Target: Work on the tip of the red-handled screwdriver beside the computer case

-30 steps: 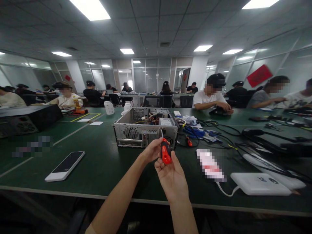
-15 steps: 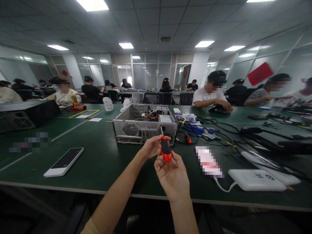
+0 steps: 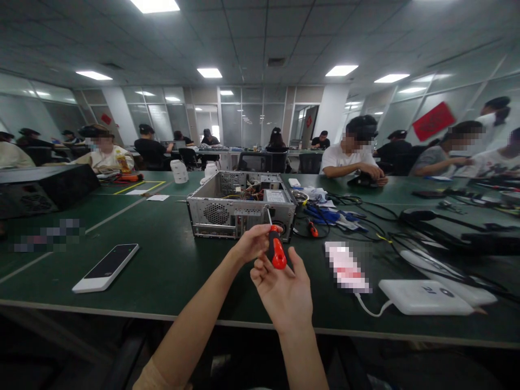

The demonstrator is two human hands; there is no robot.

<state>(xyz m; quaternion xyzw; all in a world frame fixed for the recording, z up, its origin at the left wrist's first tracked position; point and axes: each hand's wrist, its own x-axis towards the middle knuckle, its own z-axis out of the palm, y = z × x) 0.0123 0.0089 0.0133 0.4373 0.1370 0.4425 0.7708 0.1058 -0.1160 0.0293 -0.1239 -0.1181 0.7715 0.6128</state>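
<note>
A red and black screwdriver (image 3: 276, 250) stands nearly upright in front of me, its thin metal shaft pointing up toward an open silver computer case (image 3: 240, 207) on the green table (image 3: 170, 265). My left hand (image 3: 254, 242) pinches the upper part of the handle. My right hand (image 3: 282, 290) sits just below, palm up, fingers curled loosely about the handle's red end and touching it. Cables and a power supply show inside the case.
A white-edged phone (image 3: 106, 267) lies at the left, a white flat box (image 3: 424, 297) with a cord at the right. Black cables (image 3: 365, 222), blue items and a small orange tool spread right of the case. A black case (image 3: 44, 189) stands far left. Several people sit around the tables.
My right hand has loosened and its fingers have spread a little under the handle. The screwdriver has stayed almost in place, held by my left hand. The view has shifted slightly.
</note>
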